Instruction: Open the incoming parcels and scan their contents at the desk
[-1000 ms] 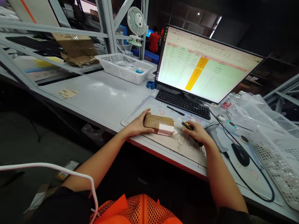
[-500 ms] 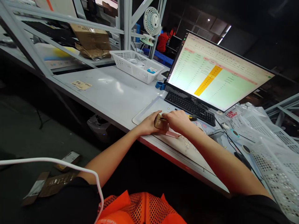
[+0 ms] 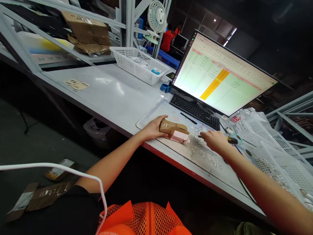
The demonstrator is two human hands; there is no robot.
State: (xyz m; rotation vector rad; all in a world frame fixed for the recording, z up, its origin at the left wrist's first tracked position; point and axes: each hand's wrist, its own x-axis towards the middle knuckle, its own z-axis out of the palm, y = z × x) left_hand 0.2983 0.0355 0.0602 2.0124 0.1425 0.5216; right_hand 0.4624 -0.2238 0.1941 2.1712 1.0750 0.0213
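Note:
My left hand (image 3: 154, 128) is wrapped round one end of a small brown cardboard box (image 3: 168, 126) at the table's front edge. The box is taped, and a whitish-pink label (image 3: 179, 135) shows on its side facing me. To the right of it, apart from the box, my right hand (image 3: 215, 139) grips a yellow and black utility knife (image 3: 232, 140). The knife's dark tip points toward the box, and its handle sticks out behind my hand. Under both hands lies a pale printed desk mat (image 3: 195, 155).
A black keyboard (image 3: 195, 112) and a lit monitor (image 3: 225, 76) stand behind the mat, with a black pen (image 3: 188, 118) in front. A white basket (image 3: 139, 67), blue tape (image 3: 165, 87) and a fan (image 3: 156, 16) are farther back. Plastic-wrapped white crates (image 3: 276, 143) fill the right side.
My right hand has moved away from the box to the right with the utility knife. More of the box and its label shows now, still in my left hand.

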